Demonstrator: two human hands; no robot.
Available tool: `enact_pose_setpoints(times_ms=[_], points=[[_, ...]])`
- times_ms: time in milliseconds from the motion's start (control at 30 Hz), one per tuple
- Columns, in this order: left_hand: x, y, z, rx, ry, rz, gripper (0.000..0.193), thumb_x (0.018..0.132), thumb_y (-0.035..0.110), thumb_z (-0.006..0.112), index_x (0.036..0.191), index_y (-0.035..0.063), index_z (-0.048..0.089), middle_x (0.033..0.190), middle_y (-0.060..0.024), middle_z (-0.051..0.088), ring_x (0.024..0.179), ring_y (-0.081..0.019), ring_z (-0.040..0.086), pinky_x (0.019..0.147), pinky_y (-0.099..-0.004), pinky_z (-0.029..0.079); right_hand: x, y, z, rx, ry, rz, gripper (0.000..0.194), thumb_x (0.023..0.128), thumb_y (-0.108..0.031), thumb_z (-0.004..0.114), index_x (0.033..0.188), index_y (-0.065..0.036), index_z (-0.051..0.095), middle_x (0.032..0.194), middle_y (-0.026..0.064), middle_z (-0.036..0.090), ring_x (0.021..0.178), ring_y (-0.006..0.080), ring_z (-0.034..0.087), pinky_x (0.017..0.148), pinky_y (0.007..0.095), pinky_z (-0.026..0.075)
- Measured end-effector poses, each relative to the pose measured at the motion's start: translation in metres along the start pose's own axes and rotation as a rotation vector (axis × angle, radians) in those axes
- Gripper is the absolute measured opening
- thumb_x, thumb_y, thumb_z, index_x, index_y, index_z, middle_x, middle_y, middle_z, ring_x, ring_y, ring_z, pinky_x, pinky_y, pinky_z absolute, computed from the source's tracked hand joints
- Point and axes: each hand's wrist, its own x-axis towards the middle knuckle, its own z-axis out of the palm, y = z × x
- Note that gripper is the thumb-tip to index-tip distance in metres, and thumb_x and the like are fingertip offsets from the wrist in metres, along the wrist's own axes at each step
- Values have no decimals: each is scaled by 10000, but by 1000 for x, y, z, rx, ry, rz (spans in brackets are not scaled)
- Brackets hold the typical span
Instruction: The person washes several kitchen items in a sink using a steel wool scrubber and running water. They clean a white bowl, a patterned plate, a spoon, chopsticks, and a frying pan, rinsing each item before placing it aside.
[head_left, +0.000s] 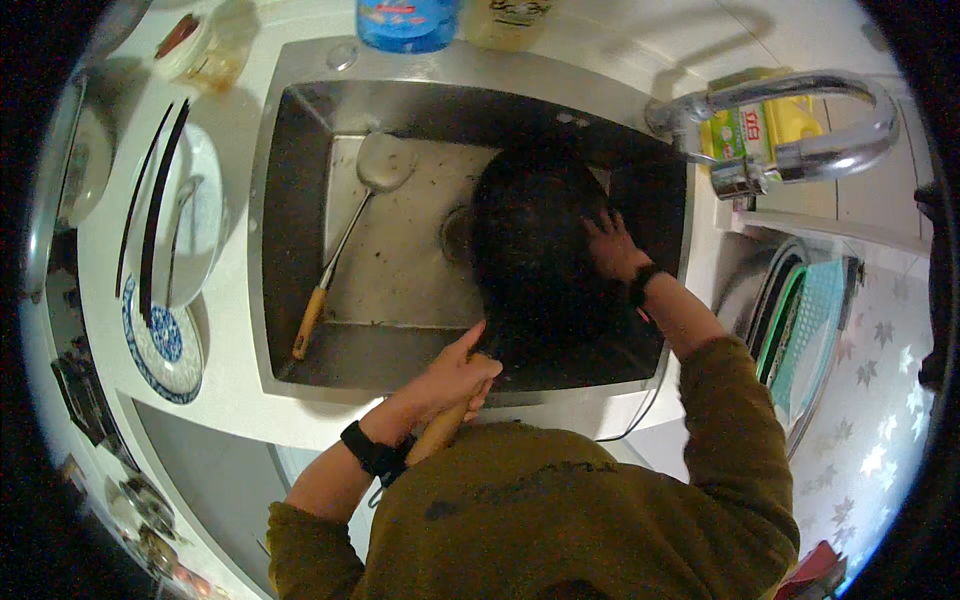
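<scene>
A large round black wok (536, 240) is over the right half of a stainless-steel sink (405, 262). My left hand (465, 375) grips the wok's wooden handle (439, 435), close to where it meets the dark pan. On the wok's right side rests my right hand (616, 244), its fingers spread against the black surface. The wok is too dark to tell which face is up. Left of it, a wok spatula (341, 244) with a metal shaft and wooden grip lies in the sink, its grip against the front left wall. Dark specks dot the sink floor.
A chrome faucet (825, 161) arches at the back right. Black chopsticks (161, 202) and a spoon (180, 232) lie across a white dish (199, 225), beside a blue-patterned plate (166, 337). A blue bottle (407, 26) stands behind the sink. Cutting boards (806, 330) stand at the right.
</scene>
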Motion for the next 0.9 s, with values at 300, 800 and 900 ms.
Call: enact_pose_setpoints(times_ms=[300, 800, 900], points=[[6, 1, -2, 88, 33, -87, 797, 869, 184, 537, 1416, 162, -42, 685, -42, 451, 484, -122, 429, 401, -276, 393, 104, -58, -98, 962, 598, -173, 626, 702, 87, 432, 1309, -45, 362, 1462, 173, 78, 1318, 444, 70, 1050, 548, 135], [4, 1, -1, -86, 34, -46, 715, 850, 131, 554, 1408, 234, 119, 676, -39, 470, 477, -125, 451, 383, -278, 375, -26, -12, 25, 736, -135, -347, 301, 822, -115, 428, 1077, -67, 582, 1256, 159, 462, 1118, 391, 459, 948, 435, 386], [5, 3, -3, -19, 51, -39, 733, 849, 138, 559, 1411, 222, 96, 681, -40, 466, 478, -123, 443, 390, -276, 376, 7, 5, 37, 286, 213, 3, 287, 835, -175, 460, 1081, -105, 591, 1353, 119, 356, 1133, 469, 396, 954, 482, 363]])
